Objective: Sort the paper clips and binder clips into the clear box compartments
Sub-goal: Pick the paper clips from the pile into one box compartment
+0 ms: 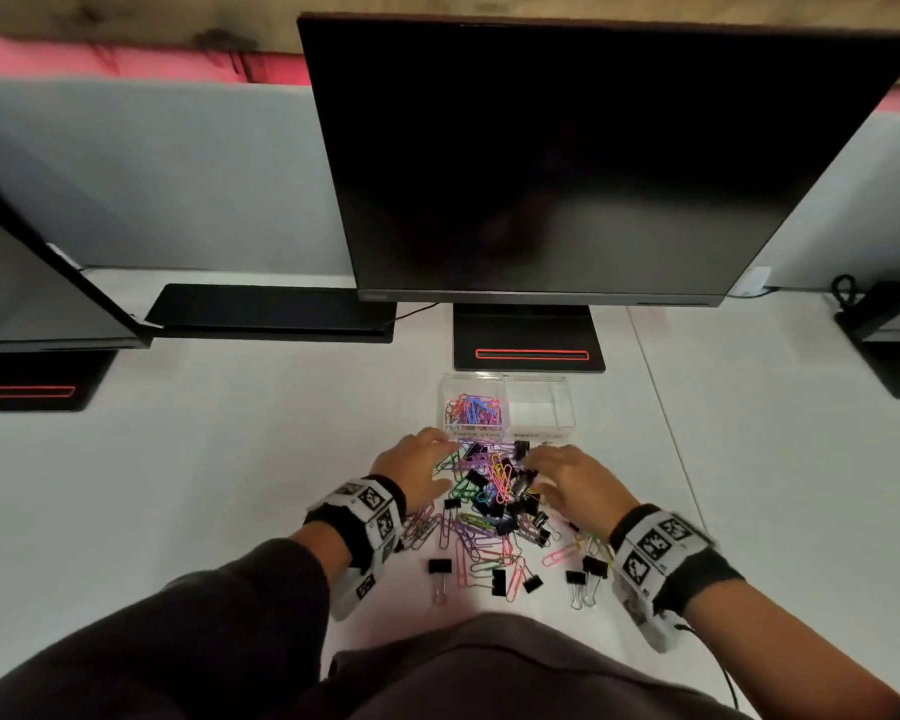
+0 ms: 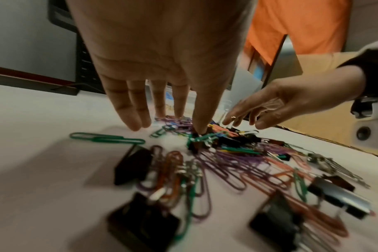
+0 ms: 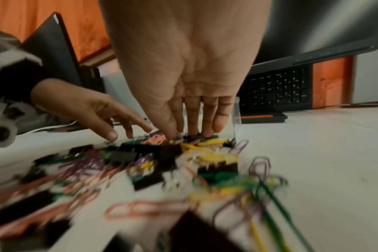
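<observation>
White desk surface (image 1: 230, 485) runs under a large dark monitor (image 1: 567, 163), with the clear plastic two-compartment box (image 1: 562, 407) at the far edge of a mixed heap. Its left compartment (image 1: 450, 392) holds coloured wire paper clips (image 1: 474, 407); the right one looks empty. Coloured paper clips and black binder clips (image 1: 440, 566) lie tangled just near of the box.

The left hand (image 1: 417, 462) and right hand (image 1: 572, 480) both hover spread, fingertips touching the heap's far part, holding nothing.

Risks, as I judge them: linked paper clips could drag a binder clip along into the wrong compartment, or a sweep could nudge the light box.

Box labels are unreadable; the wrist views are blurred near the camera.
</observation>
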